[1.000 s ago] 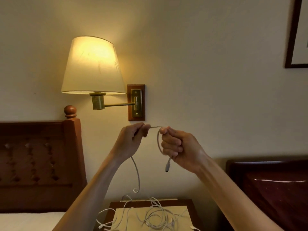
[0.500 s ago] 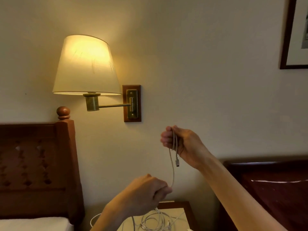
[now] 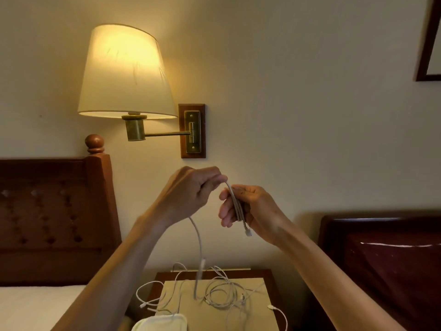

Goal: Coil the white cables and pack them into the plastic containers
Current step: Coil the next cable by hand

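Observation:
I hold one white cable in the air in front of the wall. My right hand grips several loops of it, with its plug end hanging just below the palm. My left hand pinches the same cable beside those loops, and the free length drops from it down to the nightstand. A tangle of loose white cables lies there on a beige sheet. A pale plastic container shows partly at the bottom edge.
The wooden nightstand stands between a bed with a dark wooden headboard on the left and dark furniture on the right. A lit wall lamp hangs above the hands.
My left hand rose from low near the nightstand up to the right hand, bringing another length of cable. More loops now lie in the right hand.

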